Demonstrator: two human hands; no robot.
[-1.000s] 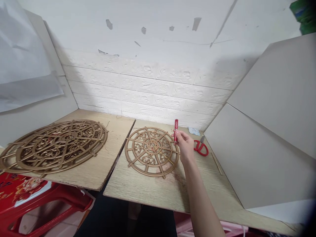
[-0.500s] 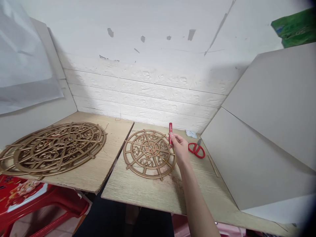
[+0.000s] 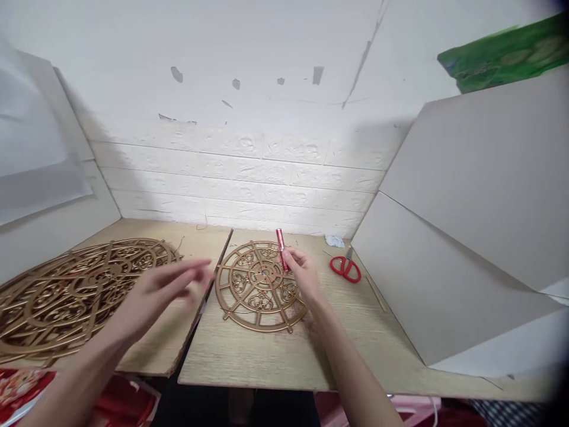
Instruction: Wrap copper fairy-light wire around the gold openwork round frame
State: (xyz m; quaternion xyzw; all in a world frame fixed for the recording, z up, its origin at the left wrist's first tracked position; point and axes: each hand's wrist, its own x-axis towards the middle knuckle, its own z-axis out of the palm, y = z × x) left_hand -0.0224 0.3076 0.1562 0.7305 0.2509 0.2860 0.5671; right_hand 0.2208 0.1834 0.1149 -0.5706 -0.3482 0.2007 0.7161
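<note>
My right hand [image 3: 301, 271] pinches a slim red tube [image 3: 281, 243] with a shiny band; I cannot make out what kind of tube it is. It stands nearly upright over the far right part of a round, gold-coloured openwork panel [image 3: 263, 320], which lies flat on the right board and has scrollwork and spokes. My left hand [image 3: 173, 284] is in the air between the two boards, slightly blurred, with its fingers stretched out and nothing in them. Beneath and left of that hand lies a stack of similar gold panels [image 3: 44, 302], partly covered by the forearm.
Red-handled scissors [image 3: 345, 268] lie right of my right hand, near a small pale blue packet [image 3: 334, 241] and a thin stick [image 3: 377, 293]. White panels [image 3: 471, 213] stand on the right, with a green bag [image 3: 507, 59] above. A gap separates the two boards.
My left hand has come into view from the lower left. My right hand still holds the red tube, now tilted slightly and closer over the panel. The camera view has shifted.
</note>
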